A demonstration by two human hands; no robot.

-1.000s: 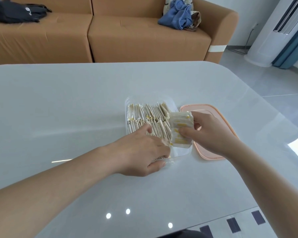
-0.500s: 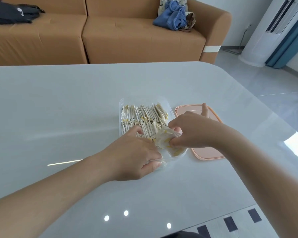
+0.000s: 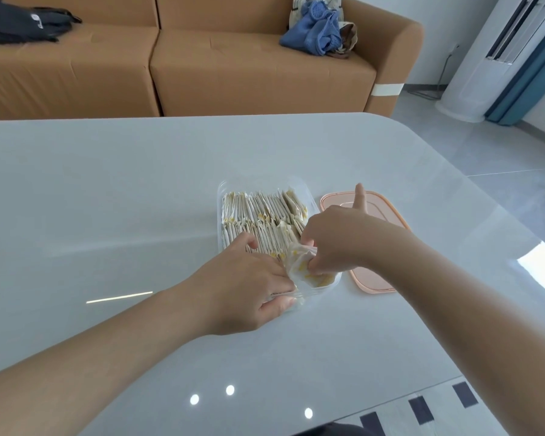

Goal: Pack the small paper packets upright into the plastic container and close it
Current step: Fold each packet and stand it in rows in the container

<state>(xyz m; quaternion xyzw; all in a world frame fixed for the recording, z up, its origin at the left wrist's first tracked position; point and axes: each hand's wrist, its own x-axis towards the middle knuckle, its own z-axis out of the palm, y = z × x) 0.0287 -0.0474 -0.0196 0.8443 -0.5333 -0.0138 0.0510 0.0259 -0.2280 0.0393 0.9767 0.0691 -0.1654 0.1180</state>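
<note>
The packets (image 3: 307, 273), held above the container (image 3: 299, 185) a second ago, are now pressed into its near right corner. They are pinched by the right hand (image 3: 343, 243), one finger extended. The near wall is gripped by the left hand (image 3: 246, 287), fingers curled. The container is judged nearly full. The lid (image 3: 373, 283) lies alongside, not yet fitted.

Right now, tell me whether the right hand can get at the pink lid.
Probably yes. The pink lid lies just beside the right hand with nothing on it; its fingers must first release the packet they pinch.
</note>
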